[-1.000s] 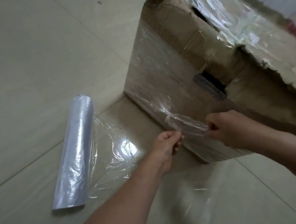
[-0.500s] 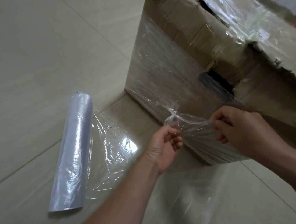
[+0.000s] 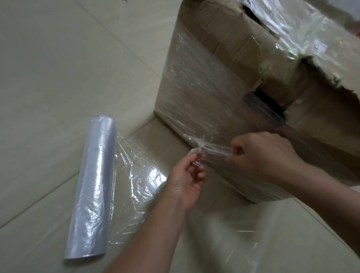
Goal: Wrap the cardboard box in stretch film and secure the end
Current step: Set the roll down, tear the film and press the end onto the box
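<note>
A worn cardboard box (image 3: pixel 227 49) stands on the tiled floor, its lower sides covered in clear stretch film. A twisted strand of film (image 3: pixel 209 148) runs along the box's near bottom corner. My left hand (image 3: pixel 187 180) pinches one end of the strand. My right hand (image 3: pixel 265 156) grips the other end, pressed against the box's wrapped side. The roll of stretch film (image 3: pixel 91 190) lies on the floor to the left, with a loose crumpled sheet (image 3: pixel 141 176) trailing from it toward my left hand.
The box has a torn top with shiny tape (image 3: pixel 282 23) and a dark handle hole (image 3: pixel 262 107) in its side. Pale floor tiles (image 3: pixel 34 73) spread to the left and front. A dark object shows at the top edge behind the box.
Both hands have kept hold of the film strand and pulled it tighter and thinner near the box corner. The roll has not moved.
</note>
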